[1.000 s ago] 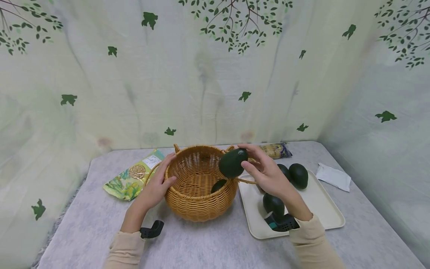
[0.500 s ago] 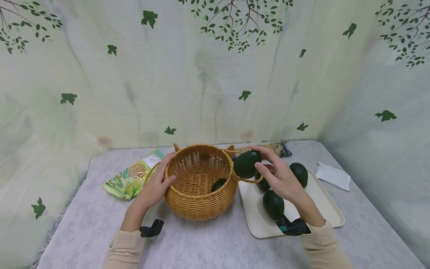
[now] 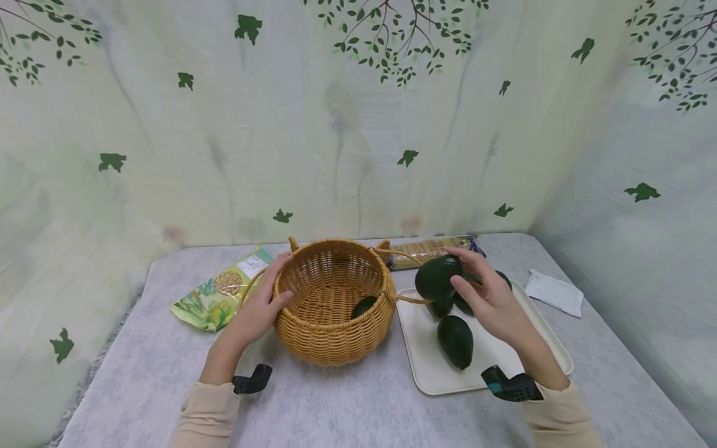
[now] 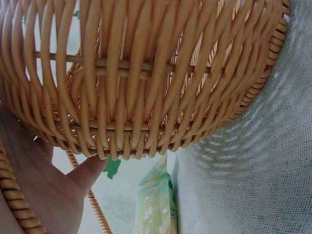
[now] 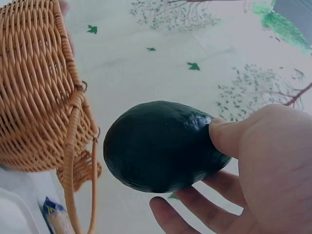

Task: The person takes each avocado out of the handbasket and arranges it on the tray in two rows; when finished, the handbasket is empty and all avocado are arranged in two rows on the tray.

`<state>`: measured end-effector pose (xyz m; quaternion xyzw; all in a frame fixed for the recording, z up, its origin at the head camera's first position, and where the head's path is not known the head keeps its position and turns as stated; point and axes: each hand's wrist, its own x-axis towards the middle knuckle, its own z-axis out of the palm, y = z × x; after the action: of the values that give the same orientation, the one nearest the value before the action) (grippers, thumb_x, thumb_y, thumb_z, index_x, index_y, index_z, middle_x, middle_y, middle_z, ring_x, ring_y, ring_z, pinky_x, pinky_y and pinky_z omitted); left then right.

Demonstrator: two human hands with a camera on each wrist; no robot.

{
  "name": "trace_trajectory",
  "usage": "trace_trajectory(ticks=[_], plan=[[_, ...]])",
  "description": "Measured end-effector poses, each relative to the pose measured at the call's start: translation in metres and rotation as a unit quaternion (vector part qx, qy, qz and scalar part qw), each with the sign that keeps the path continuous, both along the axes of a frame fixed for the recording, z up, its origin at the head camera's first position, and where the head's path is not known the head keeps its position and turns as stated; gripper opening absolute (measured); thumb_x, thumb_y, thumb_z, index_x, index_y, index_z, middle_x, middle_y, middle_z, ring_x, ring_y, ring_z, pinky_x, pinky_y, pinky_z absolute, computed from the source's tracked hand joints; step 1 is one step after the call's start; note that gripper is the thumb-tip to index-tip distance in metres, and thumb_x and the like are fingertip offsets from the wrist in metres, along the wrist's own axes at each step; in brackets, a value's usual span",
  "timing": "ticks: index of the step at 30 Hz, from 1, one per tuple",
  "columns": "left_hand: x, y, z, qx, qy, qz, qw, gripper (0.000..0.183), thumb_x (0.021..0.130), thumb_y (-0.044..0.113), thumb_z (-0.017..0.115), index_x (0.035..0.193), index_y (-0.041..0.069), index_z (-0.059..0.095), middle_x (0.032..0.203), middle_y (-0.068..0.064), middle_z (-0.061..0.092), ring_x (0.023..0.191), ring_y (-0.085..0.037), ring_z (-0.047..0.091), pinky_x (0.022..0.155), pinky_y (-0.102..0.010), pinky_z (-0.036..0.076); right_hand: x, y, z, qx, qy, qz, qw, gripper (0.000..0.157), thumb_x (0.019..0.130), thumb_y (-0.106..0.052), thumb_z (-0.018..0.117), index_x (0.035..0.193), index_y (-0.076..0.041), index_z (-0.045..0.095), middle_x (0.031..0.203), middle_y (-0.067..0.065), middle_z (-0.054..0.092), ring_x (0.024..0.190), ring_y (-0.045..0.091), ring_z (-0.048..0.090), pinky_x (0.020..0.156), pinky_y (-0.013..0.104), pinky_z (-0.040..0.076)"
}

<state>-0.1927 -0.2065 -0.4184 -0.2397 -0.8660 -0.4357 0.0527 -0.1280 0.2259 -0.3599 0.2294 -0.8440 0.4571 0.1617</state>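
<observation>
My right hand [image 3: 488, 300] pinches a dark green avocado [image 3: 438, 277] between thumb and fingers, held above the left part of the cream tray [image 3: 417, 373]. In the right wrist view the same avocado [image 5: 161, 146] lies sideways against the fingers, its near end under the thumb. My left hand [image 3: 259, 311] holds the left side of a round wicker basket [image 3: 333, 345], thumb at the rim. Inside the basket, one avocado [image 3: 364, 306] shows partly behind the front right wall. The left wrist view has the basket's woven wall [image 4: 146, 73] up close, with the left hand [image 4: 44, 185] beside it.
On the tray lie several avocados, one at the front [image 3: 455, 342] and others partly behind my right hand. A green and yellow packet [image 3: 226, 292] is left of the basket, a long noodle-like pack [image 3: 417, 250] behind. A white sachet [image 3: 556, 294] lies to the right.
My right hand has carried the avocado rightward from the basket's right rim to over the tray. The left hand and basket have stayed in place.
</observation>
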Motion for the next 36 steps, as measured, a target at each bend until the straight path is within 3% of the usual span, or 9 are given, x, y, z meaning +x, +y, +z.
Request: trace_trajectory(ticks=[10,15,16,21,23,25,27,32,36], plan=[[-0.001,-0.001,-0.002,0.001,-0.007,-0.003,1.0,0.068,0.108,0.037,0.05,0.165,0.015,0.019,0.172,-0.013,0.013,0.156,-0.043,0.016,0.117,-0.07,0.027,0.008,0.016,-0.009,0.024,-0.023,-0.039,0.999,0.046,0.107,-0.01,0.054,0.153,-0.015,0.047,0.147,0.014,0.056,0.127,0.0,0.053,0.093,0.015,0.05],[0.0,-0.001,-0.001,0.002,-0.01,-0.002,0.9999,0.068,0.108,0.036,0.05,0.165,0.015,0.019,0.172,-0.013,0.013,0.157,-0.043,0.015,0.118,-0.07,0.026,0.01,0.025,-0.017,0.036,-0.023,-0.063,0.997,0.047,0.106,-0.01,0.056,0.153,-0.015,0.047,0.142,0.014,0.06,0.124,0.007,0.058,0.091,0.02,0.053],[0.0,-0.001,-0.001,0.002,-0.009,-0.001,1.0,0.068,0.108,0.036,0.05,0.165,0.015,0.019,0.172,-0.013,0.013,0.157,-0.043,0.015,0.118,-0.07,0.026,0.01,0.026,-0.019,0.033,-0.03,-0.066,0.997,0.048,0.107,-0.011,0.056,0.153,-0.015,0.047,0.143,0.015,0.059,0.125,0.011,0.058,0.093,0.025,0.055],[0.0,-0.002,-0.001,0.0,-0.006,-0.001,1.0,0.068,0.108,0.037,0.05,0.165,0.016,0.019,0.172,-0.013,0.013,0.157,-0.043,0.015,0.118,-0.07,0.026,0.012,0.034,-0.029,0.01,-0.057,-0.076,0.995,0.048,0.108,-0.014,0.053,0.155,-0.017,0.043,0.144,0.017,0.057,0.125,0.0,0.053,0.092,0.02,0.053],[0.0,-0.002,-0.001,0.0,-0.004,-0.001,1.0,0.068,0.108,0.038,0.05,0.165,0.018,0.019,0.172,-0.013,0.014,0.157,-0.043,0.016,0.118,-0.069,0.026,0.011,0.038,-0.033,-0.003,-0.063,-0.076,0.995,0.047,0.108,-0.014,0.053,0.155,-0.016,0.044,0.144,0.019,0.057,0.121,-0.01,0.049,0.088,0.012,0.048],[-0.001,-0.002,-0.001,-0.001,-0.002,-0.001,1.0,0.068,0.108,0.038,0.05,0.166,0.02,0.019,0.172,-0.012,0.014,0.156,-0.043,0.016,0.118,-0.069,0.026,0.011,0.042,-0.038,-0.015,-0.074,-0.077,0.994,0.047,0.109,-0.015,0.052,0.154,-0.015,0.043,0.145,0.021,0.056,0.121,-0.01,0.05,0.089,0.01,0.048],[-0.001,-0.002,-0.001,-0.001,-0.002,-0.001,1.0,0.068,0.108,0.037,0.05,0.166,0.021,0.018,0.173,-0.012,0.013,0.156,-0.044,0.015,0.118,-0.07,0.026,0.012,0.045,-0.042,-0.02,-0.088,-0.081,0.993,0.047,0.109,-0.017,0.052,0.155,-0.014,0.041,0.146,0.023,0.054,0.124,-0.001,0.053,0.09,0.01,0.048],[-0.002,-0.001,-0.001,-0.004,-0.003,0.002,1.0,0.068,0.108,0.037,0.05,0.166,0.02,0.019,0.173,-0.012,0.013,0.156,-0.044,0.016,0.117,-0.07,0.026,0.015,0.05,-0.047,-0.015,-0.101,-0.101,0.99,0.047,0.109,-0.019,0.052,0.154,-0.014,0.041,0.147,0.025,0.052,0.127,0.038,0.058,0.086,0.013,0.051],[-0.002,-0.001,-0.001,-0.002,-0.008,0.003,1.0,0.067,0.108,0.037,0.05,0.166,0.021,0.019,0.173,-0.012,0.013,0.156,-0.044,0.016,0.117,-0.07,0.027,0.018,0.053,-0.049,0.001,-0.087,-0.122,0.989,0.045,0.108,-0.018,0.054,0.152,-0.014,0.044,0.145,0.026,0.053,0.124,0.048,0.059,0.083,0.016,0.052]])
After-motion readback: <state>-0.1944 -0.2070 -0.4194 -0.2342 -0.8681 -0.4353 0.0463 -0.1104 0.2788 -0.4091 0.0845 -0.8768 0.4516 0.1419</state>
